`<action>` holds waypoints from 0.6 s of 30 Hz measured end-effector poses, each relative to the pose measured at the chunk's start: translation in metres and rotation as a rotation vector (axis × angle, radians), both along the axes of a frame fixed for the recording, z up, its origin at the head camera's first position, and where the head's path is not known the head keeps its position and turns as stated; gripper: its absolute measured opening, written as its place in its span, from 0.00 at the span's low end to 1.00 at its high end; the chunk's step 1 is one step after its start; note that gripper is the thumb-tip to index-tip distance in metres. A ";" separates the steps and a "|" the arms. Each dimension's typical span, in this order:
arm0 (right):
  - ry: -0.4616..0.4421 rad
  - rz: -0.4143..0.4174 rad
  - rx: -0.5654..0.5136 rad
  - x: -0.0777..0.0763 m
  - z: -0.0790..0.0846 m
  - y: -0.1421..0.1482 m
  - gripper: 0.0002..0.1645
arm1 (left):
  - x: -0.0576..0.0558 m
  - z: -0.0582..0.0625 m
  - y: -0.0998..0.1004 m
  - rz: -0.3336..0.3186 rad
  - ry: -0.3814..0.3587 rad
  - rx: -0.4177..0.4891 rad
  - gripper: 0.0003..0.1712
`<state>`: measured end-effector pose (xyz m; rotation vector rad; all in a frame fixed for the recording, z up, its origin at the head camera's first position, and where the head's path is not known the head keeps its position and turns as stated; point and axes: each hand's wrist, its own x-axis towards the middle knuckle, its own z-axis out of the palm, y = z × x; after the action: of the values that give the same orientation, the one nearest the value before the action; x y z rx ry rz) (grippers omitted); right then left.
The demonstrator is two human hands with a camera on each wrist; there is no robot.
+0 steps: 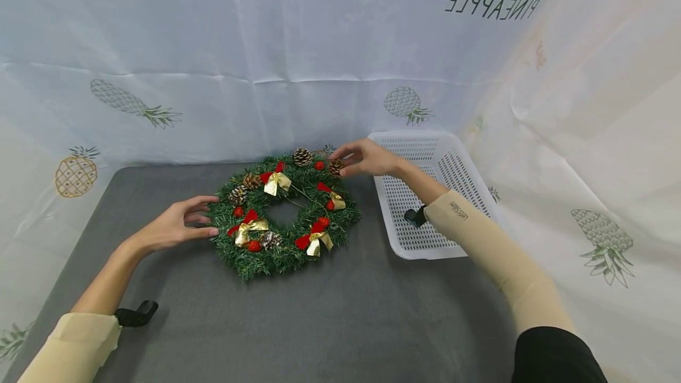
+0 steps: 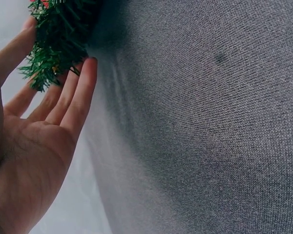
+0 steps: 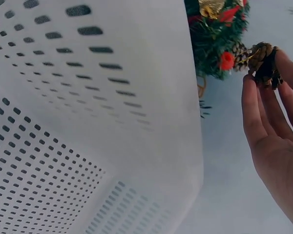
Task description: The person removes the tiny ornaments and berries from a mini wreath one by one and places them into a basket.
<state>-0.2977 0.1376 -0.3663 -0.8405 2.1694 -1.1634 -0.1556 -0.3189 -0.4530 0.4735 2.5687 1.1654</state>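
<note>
A green wreath (image 1: 266,265) lies on the grey-covered table, trimmed with red-and-gold bows, red berries and pine cones. My left hand (image 1: 178,223) holds its left edge; in the left wrist view, thumb and fingers (image 2: 88,83) sit on either side of the needles (image 2: 58,48). At the wreath's upper right, my right hand (image 1: 369,158) pinches a brown pine cone (image 1: 336,166) between thumb and fingertips. The right wrist view shows this pine cone (image 3: 263,63) beside the wreath's edge, close to a red berry (image 3: 226,61) and another cone.
Right of the wreath stands a white perforated plastic basket (image 1: 391,217), with my right forearm passing over it. A white curtain (image 1: 319,28) with pineapple prints hangs behind and at the sides. Grey cloth (image 1: 298,330) covers the table in front of the wreath.
</note>
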 end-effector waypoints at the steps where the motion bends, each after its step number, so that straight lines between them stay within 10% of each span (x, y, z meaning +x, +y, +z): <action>1: -0.007 -0.006 -0.006 0.001 0.002 0.002 0.27 | 0.000 0.000 0.000 0.000 -0.001 0.001 0.42; 18: 0.033 -0.097 -0.012 0.006 0.018 0.049 0.27 | 0.000 0.002 0.001 -0.004 -0.006 -0.007 0.42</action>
<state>-0.2920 0.1861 -0.3484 -0.7723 2.2540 -1.2179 -0.1556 -0.3181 -0.4508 0.4734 2.5647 1.1547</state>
